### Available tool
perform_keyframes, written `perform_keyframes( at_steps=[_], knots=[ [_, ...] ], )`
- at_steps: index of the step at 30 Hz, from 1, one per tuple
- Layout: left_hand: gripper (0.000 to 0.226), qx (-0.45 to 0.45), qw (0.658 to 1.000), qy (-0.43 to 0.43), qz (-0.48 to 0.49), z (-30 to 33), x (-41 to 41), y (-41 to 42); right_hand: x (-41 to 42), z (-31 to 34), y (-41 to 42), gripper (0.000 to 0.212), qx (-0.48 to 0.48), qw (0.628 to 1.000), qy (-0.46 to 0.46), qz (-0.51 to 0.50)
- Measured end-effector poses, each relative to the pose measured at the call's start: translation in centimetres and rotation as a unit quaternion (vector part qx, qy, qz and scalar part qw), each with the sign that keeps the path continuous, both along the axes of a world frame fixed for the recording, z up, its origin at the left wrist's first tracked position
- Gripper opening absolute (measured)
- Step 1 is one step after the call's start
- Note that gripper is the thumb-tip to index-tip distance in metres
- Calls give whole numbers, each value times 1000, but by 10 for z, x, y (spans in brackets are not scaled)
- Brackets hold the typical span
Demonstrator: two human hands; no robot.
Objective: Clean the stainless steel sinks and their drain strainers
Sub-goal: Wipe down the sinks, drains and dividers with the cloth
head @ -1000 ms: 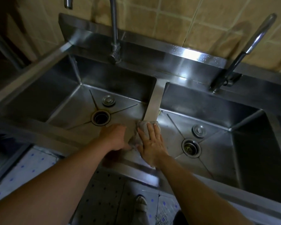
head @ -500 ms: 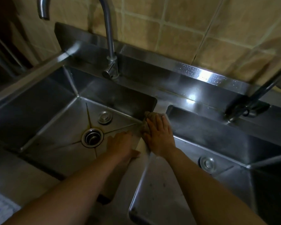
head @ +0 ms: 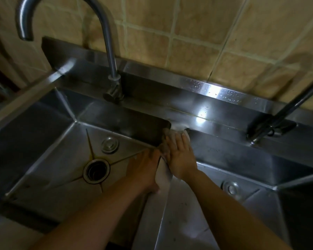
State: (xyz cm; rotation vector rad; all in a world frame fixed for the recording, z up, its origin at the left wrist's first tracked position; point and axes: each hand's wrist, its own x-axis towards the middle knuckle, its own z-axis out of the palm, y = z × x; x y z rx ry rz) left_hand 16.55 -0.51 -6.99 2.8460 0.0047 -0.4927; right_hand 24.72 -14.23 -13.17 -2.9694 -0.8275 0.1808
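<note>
Two stainless steel sinks sit side by side. The left sink [head: 49, 156] has an open round drain [head: 96, 171] and a small round overflow cap [head: 110, 144]. Of the right sink [head: 246, 159] I see the back wall and a round cap [head: 230, 188]; its drain is hidden. My right hand [head: 179, 156] lies flat with straight fingers on a pale cloth [head: 177, 135] at the far end of the divider [head: 163, 179] between the sinks. My left hand [head: 145, 168] rests against the divider's left side inside the left sink; its fingers are hidden.
A tall gooseneck faucet [head: 108, 56] stands behind the left sink. A second faucet with a dark base [head: 271, 127] stands behind the right sink. A wet steel back ledge [head: 215, 92] runs below the tan tiled wall [head: 197, 42].
My right hand has slid the cloth along the divider away from me to its far end. The left hand followed beside it. My view moved closer to the back ledge.
</note>
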Motion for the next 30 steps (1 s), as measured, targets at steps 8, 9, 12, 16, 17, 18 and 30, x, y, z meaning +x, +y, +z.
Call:
perform_keyframes(
  at_steps=[8, 9, 12, 16, 17, 18, 30],
  knots=[
    [71, -60, 994, -71, -49, 9, 46, 18, 40, 16, 15, 61, -45, 996, 50, -63],
    [68, -63, 993, -79, -54, 10, 54, 19, 52, 18, 18, 61, -47, 995, 46, -70],
    [69, -48, 993, -87, -68, 10, 74, 17, 81, 25, 25, 62, -42, 995, 36, -81],
    [67, -40, 994, -77, -69, 7, 94, 13, 101, 35, 30, 56, 177, 973, -35, -146],
    [67, -33, 994, -75, -71, 6, 98, 12, 103, 33, 29, 52, 200, 967, -49, -149],
    [68, -25, 995, -69, -72, 4, 102, 11, 105, 28, 26, 48, 156, 977, -74, -127],
    [71, 32, 991, -66, -108, -23, 142, -31, 101, -5, -84, 54, 57, 986, -60, -146]
  ],
)
